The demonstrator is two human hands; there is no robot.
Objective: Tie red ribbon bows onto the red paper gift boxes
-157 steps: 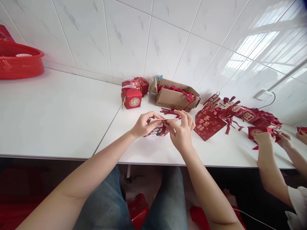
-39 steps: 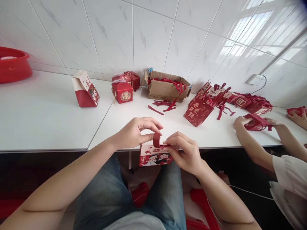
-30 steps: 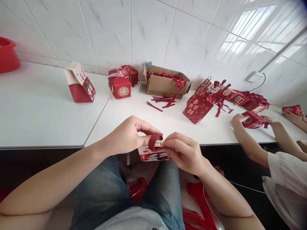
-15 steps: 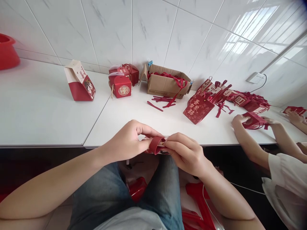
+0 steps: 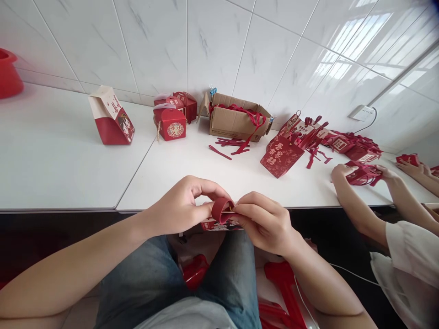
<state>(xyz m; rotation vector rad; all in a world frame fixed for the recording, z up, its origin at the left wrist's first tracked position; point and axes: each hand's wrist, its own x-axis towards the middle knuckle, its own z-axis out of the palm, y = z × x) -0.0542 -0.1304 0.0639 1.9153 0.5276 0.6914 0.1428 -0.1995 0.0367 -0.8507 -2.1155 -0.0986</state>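
My left hand and my right hand meet over my lap, just below the table's front edge. Both pinch a curled red ribbon strip on top of a small red and white gift box with a cartoon couple printed on it. The box is mostly hidden behind my fingers. Both hands are closed on the strip and box.
On the white table stand a folded red and white box, small red boxes, a cardboard carton of red ribbons, loose strips and a pile of flat red boxes. Another person's hands work at the right.
Since five seconds ago the box came off the table down to my lap, and a finished box now stands at the left. In the last second the ribbon loop sank closer onto the box.
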